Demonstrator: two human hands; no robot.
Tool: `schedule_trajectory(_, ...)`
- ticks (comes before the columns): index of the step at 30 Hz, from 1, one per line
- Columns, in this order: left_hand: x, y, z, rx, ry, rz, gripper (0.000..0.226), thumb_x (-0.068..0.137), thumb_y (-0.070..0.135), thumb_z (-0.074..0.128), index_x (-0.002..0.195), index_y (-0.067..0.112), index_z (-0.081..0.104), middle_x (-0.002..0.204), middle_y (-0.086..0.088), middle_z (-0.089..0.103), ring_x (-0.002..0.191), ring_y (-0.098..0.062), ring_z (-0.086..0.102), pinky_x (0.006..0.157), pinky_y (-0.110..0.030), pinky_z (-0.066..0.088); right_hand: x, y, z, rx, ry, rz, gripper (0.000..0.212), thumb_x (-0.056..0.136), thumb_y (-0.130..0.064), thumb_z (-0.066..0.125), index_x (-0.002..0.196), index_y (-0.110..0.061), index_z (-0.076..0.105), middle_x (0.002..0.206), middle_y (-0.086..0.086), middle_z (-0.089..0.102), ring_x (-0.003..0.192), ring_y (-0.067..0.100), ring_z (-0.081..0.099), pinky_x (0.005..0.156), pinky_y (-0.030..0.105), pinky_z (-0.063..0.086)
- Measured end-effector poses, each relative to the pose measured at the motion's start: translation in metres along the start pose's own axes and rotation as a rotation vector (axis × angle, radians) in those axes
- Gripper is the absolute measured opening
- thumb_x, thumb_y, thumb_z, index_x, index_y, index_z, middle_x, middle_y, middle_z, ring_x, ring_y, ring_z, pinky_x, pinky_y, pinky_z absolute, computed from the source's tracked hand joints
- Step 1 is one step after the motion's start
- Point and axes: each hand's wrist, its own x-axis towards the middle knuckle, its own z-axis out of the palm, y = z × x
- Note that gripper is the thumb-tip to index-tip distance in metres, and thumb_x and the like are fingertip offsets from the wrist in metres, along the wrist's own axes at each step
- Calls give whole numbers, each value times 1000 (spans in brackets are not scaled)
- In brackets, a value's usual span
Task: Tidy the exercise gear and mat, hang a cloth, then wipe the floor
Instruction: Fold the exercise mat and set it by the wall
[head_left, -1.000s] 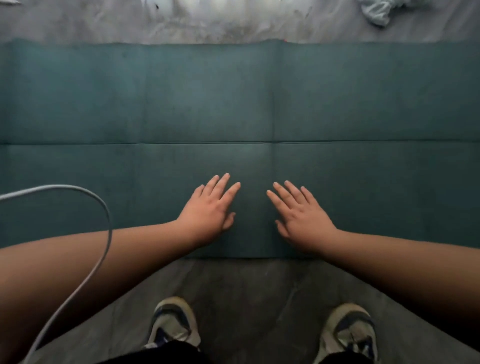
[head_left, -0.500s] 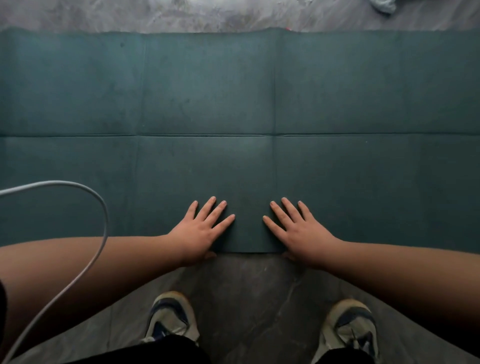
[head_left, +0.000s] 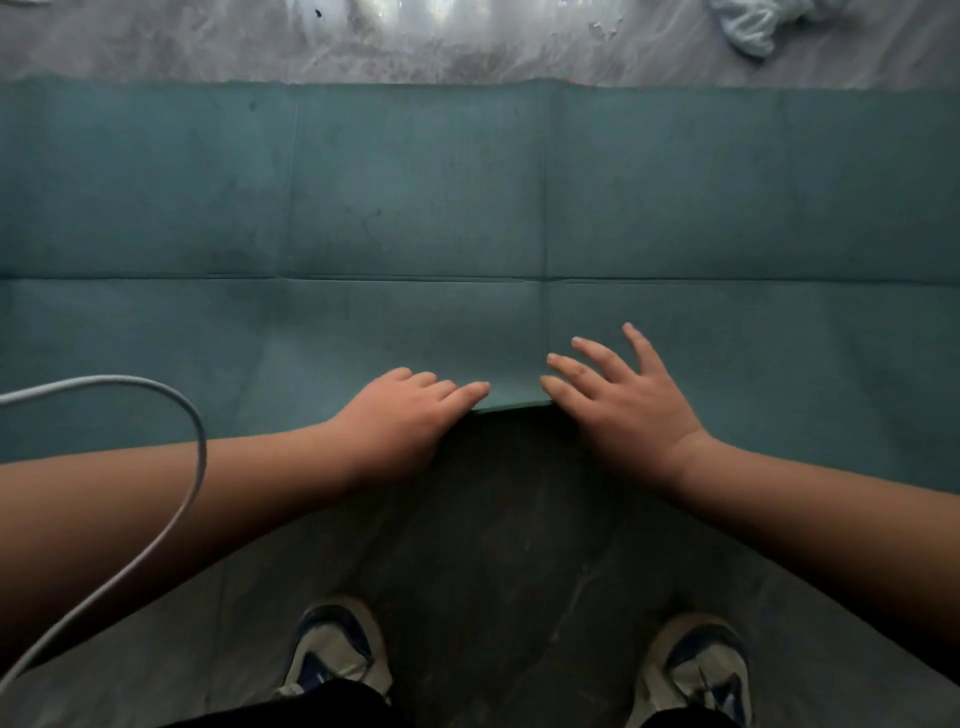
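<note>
The teal exercise mat (head_left: 467, 208) lies flat across the grey floor (head_left: 509, 545). The left hand (head_left: 400, 415) curls its fingers over the mat's lifted near edge; the right hand (head_left: 618, 400) rests there with fingers spread. A pale cloth (head_left: 748, 26) lies beyond the mat.

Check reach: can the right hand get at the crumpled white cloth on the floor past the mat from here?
Probably not without moving. The right hand rests at the near edge of the teal foldable exercise mat, and the crumpled white cloth lies beyond the mat's far edge. Nothing blocks the way; it looks too far.
</note>
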Motion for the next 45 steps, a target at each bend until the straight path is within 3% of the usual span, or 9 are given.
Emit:
schedule_trajectory(3,8,-17,-30,48,158,-40,65,75,22,33,138,20,45,95,2,69,79,-25,67,63,-32,45,18,12,-18,-26,86,76,51,92,-18,38,141,-14,50,145,9,52,133,35,49,107,69,28)
schedule_trajectory(11,45,-56,-105,185,316,-244,54,76,9,55,129,21,47,95,0,66,84,-29,62,69,-37,34,72,57,-79,-134,287,182,56,93,-15,43,148,-21,41,155,11,39,143,36,33,109,72,17)
schedule_trajectory(17,87,-79,-150,188,390,-391,61,89,14,45,146,25,25,131,0,53,117,-25,47,93,-42,33,90,61,-71,-158,214,87,65,89,-16,50,152,-18,35,160,11,28,150,33,18,114,70,9)
schedule_trajectory(20,107,-95,-156,202,459,-449,74,87,11,45,153,26,16,147,-2,39,132,-27,32,105,-45,25,107,69,-57,-97,68,214,84,77,-28,70,152,-20,34,161,8,25,150,31,17,114,70,7)
schedule_trajectory(25,126,-102,-135,174,488,-441,80,87,18,50,156,30,11,164,-7,10,151,-31,-2,120,-55,1,144,85,-42,-8,6,376,87,77,-28,68,154,-27,28,164,2,19,150,32,18,112,71,10)
schedule_trajectory(30,126,-104,-82,95,314,-335,72,91,35,42,155,35,11,164,-4,2,151,-27,-4,122,-50,2,170,97,-23,73,-42,492,88,75,-19,67,153,-28,28,162,3,26,148,31,25,109,68,24)
schedule_trajectory(35,142,-120,-42,60,147,-314,69,87,49,24,154,39,15,163,-7,16,151,-31,9,121,-53,11,184,109,6,147,-105,547,76,85,-22,65,152,-29,31,160,2,30,147,28,29,108,65,29)
schedule_trajectory(38,158,-131,-31,26,86,-373,67,87,50,4,153,43,-7,164,-1,-9,151,-26,-11,122,-49,-3,184,117,25,219,-160,513,62,100,-36,42,156,-33,16,165,-2,10,152,23,8,116,62,12)
schedule_trajectory(45,177,-143,-2,-104,1,-582,57,104,44,21,152,45,-11,165,0,-13,150,-27,-15,121,-52,-6,169,121,57,303,-260,459,63,101,-50,20,154,-36,-11,163,-8,-18,150,17,-18,118,56,-9)
